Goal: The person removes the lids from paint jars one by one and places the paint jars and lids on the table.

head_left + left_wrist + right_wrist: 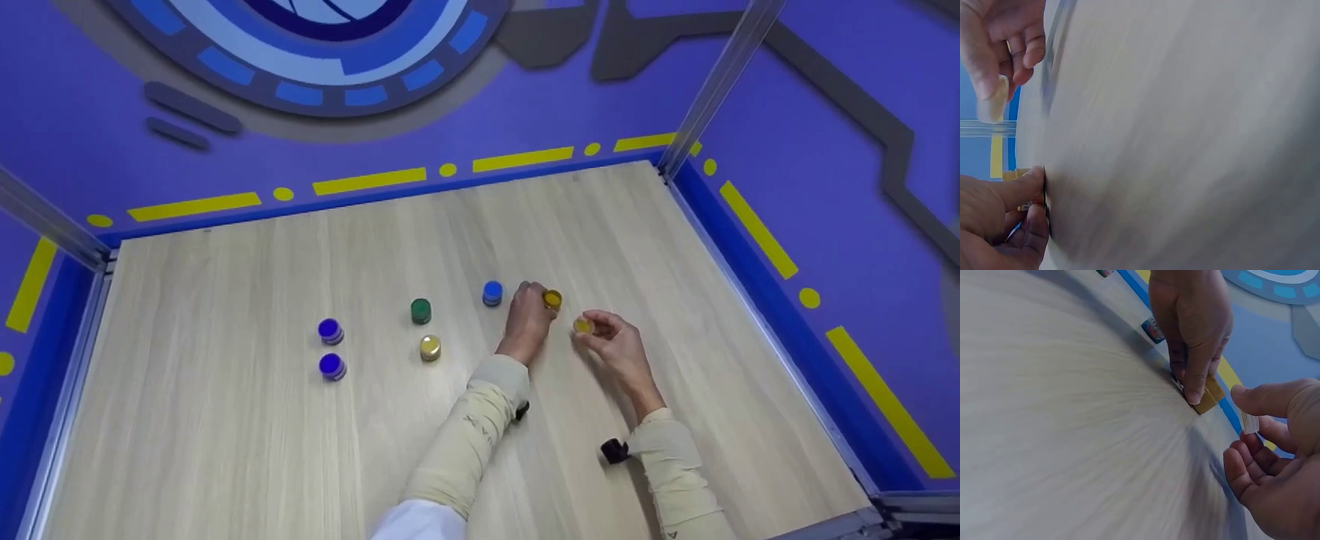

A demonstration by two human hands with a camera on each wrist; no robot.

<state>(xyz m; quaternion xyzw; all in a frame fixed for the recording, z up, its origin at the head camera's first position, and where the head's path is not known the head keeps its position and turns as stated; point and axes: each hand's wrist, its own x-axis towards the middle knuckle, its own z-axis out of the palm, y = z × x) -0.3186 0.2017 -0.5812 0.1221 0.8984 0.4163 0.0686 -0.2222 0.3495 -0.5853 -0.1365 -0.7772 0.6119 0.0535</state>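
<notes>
On the right part of the table, my left hand (527, 321) grips a small ochre-yellow paint jar (552, 299), its thumb and fingers around the side. The jar's round ochre top faces up, with no lid over it in the head view. My right hand (621, 346) pinches a small pale yellowish lid (583, 325) between thumb and fingers, apart from the jar and nearer to me. The right wrist view shows the lid's ridged edge (1249, 422). A blue-topped jar (492, 293) stands just left of my left hand.
A green jar (421, 310) and a yellow jar with a pale top (430, 347) stand mid-table. Farther left are two purple-topped jars, one behind (330, 331) and one in front (332, 367). Purple panels (420, 142) wall the wooden table (225, 420) at back and sides.
</notes>
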